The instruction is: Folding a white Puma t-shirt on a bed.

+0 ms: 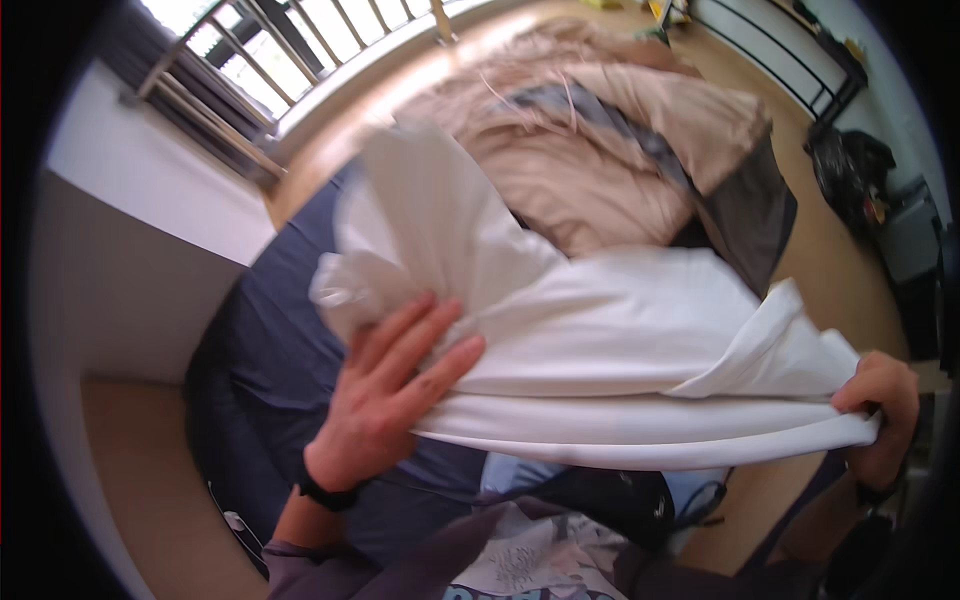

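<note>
A white fabric sheet or cover [615,330] stretches between my hands, above a dark blue bed surface. My right hand [881,412] grips its right end, with the fingers curled around the folded edge. At the left, my left hand [394,382] holds the bunched fabric, its fingers stretched out and partly sunk in the folds. The upper left of the cloth stands up in a loose fan and is blurred. Long folds run along the near edge, and a corner flap is turned over near my right hand.
A rumpled beige and grey quilt [600,180] lies beyond the cloth. The dark blue bed covering [285,322] runs along the left, beside a white wall [150,157]. Wooden railings [255,52] stand by the window. A black plastic bag [851,172] rests at the right.
</note>
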{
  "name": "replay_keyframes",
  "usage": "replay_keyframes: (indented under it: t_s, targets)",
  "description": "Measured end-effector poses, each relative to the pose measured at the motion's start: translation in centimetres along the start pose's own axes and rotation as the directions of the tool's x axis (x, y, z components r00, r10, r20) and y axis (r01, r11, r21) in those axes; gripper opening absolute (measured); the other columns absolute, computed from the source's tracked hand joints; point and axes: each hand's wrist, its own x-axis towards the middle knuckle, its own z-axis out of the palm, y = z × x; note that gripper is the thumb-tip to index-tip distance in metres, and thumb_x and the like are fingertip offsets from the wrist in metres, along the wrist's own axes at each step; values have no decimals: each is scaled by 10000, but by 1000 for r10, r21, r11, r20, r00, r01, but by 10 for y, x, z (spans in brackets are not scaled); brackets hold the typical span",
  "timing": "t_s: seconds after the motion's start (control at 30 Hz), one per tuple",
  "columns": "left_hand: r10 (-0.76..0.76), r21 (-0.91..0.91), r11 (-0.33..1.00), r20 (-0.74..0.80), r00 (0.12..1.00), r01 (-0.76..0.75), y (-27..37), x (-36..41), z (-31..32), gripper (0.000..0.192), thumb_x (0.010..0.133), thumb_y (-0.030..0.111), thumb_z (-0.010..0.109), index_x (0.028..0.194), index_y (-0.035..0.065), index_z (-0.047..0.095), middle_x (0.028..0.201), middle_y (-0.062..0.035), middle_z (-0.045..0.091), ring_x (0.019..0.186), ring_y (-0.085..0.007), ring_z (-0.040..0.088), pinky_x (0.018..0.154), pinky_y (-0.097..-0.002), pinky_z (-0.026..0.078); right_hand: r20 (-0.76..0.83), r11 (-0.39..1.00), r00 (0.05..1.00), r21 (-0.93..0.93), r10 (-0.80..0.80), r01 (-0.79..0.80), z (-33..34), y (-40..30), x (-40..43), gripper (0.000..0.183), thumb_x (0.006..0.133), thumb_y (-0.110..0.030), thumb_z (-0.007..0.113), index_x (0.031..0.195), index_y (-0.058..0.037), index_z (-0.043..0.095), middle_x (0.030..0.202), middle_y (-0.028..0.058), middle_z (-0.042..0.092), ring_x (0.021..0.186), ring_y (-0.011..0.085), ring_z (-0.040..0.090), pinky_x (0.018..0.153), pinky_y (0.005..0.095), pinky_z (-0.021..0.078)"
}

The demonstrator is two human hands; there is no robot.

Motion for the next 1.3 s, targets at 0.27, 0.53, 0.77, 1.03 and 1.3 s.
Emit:
replay_keyframes:
  t_s: [0.27, 0.53, 0.77, 1.03, 1.3]
  targets:
    - [-16, -107, 992, 443, 897, 71, 31, -57, 100, 576, 783, 59, 601, 1350, 97, 503, 1392, -177, 472, 1263, -358, 458, 1057, -477, 333, 785, 868, 533, -11, 315, -497, 104, 74, -91, 409, 698, -212, 803, 1038, -55, 638, 871, 121, 638, 755, 289, 642, 696, 353, 520]
    - [-316, -499, 660, 494, 810, 562, 30, -99, 170, 429, 848, 160, 688, 1227, 21, 541, 1168, -181, 592, 1080, -352, 577, 947, -374, 456, 491, 795, 738, 138, 463, -591, 181, 60, -123, 386, 761, -86, 698, 1136, -44, 617, 1096, 132, 617, 1046, 302, 593, 887, 374, 472]
    - [-147, -428, 838, 419, 896, 338, 17, -78, 197, 212, 827, 53, 652, 1034, 40, 607, 967, -122, 634, 846, -305, 586, 737, -366, 444, 489, 974, 857, -218, 159, -56, 221, 86, -141, 195, 702, -107, 701, 869, -62, 612, 1158, 104, 587, 1249, 317, 465, 1015, 423, 371]
    - [-474, -737, 544, 123, 872, 400, -15, -28, 151, 86, 945, 66, 544, 954, 3, 601, 864, -57, 583, 800, -143, 527, 716, -263, 427, 485, 955, 831, -34, 273, -295, 132, 96, -108, 103, 749, -84, 681, 810, -32, 617, 910, 74, 661, 1047, 305, 599, 954, 422, 414]
    - [-628, -726, 553, -40, 777, 409, -45, 23, 142, 191, 998, 175, 536, 989, -1, 607, 841, 2, 579, 794, -75, 493, 721, -214, 412, 192, 846, 837, 57, 512, -531, 59, 48, -104, 119, 806, -119, 686, 794, -8, 644, 692, 95, 597, 563, 208, 527, 552, 312, 407]
